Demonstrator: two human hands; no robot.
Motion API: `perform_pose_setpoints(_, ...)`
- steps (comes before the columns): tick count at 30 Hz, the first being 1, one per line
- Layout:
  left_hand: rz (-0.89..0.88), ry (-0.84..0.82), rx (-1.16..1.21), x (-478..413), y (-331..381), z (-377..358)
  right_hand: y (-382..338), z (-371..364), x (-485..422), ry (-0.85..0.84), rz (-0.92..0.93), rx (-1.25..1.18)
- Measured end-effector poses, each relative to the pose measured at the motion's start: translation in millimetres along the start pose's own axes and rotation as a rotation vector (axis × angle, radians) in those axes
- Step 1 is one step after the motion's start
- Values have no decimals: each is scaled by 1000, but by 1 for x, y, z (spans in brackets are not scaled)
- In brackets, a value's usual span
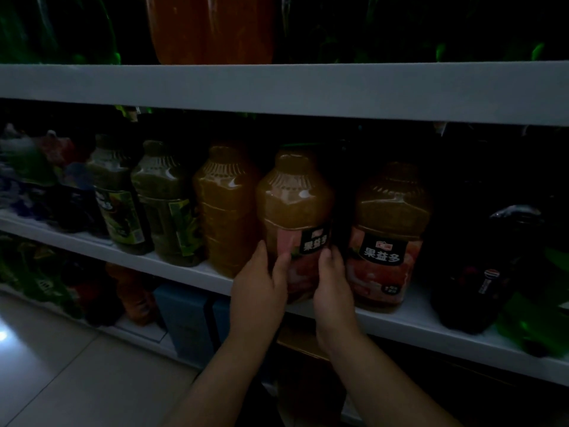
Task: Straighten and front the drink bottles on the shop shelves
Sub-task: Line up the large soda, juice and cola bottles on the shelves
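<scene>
We hold the orange plastic juice bottle (294, 217) on the white middle shelf (197, 274): left hand (261, 285) and right hand (334, 283) fingers curled round its label

Glossy clear plastic juice bottle (294, 211), matt white shelf (400, 322), shiny tiled floor (61, 349).

White metal shelf (406, 328) holds an upright row, left to right: two green plastic juice bottles (123, 204), plain-sided amber plastic bottle (226, 211), red-labelled amber plastic bottle (295, 198), second red-labelled bottle (389, 235), dark plastic cola bottle (486, 272), green plastic bottle (538, 318) far right.
</scene>
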State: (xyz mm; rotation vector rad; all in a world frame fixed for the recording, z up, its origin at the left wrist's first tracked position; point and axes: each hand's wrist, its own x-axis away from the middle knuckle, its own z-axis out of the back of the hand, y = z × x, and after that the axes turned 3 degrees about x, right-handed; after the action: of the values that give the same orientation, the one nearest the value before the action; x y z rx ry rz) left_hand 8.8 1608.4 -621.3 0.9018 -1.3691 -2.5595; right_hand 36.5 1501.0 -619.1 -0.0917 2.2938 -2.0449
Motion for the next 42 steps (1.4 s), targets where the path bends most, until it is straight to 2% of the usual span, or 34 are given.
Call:
perform_pose_setpoints(2, 11, 65, 72, 6, 2, -1, 3, 2, 3, -6, 7, 11)
perform_pose_setpoints(5, 40, -47, 290, -2, 3, -5, 5, 5, 7, -14, 18, 39)
perform_pose_setpoints(11, 47, -186, 393, -31, -12, -7, 0, 12, 19, -44, 16, 78)
perform_pose_setpoints(17, 219, -316, 643, -48, -32, -7, -1, -3, 25, -48, 23, 113)
perform_pose_setpoints(19, 239, -367, 672, -51, -33, -6, 2, -10, 30, -36, 32, 103)
perform_pose_setpoints(21, 187, -392, 583, -49, -31, -2, 3, -12, 32, -29, 34, 101)
perform_pose_setpoints(23, 73, -323, 407, -42, -29, 4, 5, -11, 32, 4, 56, 96)
perform_pose_setpoints(24, 19, -193, 299, -37, -30, 9, 6, -10, 32, 32, 83, 94)
perform_pose_setpoints(26, -42, 194, 48, -31, -34, 19, 6, -11, 35, 89, 172, 95)
perform_pose_setpoints(28, 2, 451, -80, -36, -36, 27, 4, -14, 37, 137, 274, 105)
perform_pose_setpoints(31, 113, 452, -123, -53, -34, 25, 3, -17, 37, 177, 384, 118)
perform_pose_setpoints(36, 161, 435, -171, -75, -39, 26, 4, -15, 34, 163, 443, 168)
perform_pose_setpoints(42, 145, 377, -116, -81, -51, 43, 8, -18, 27, 10, 471, 275)
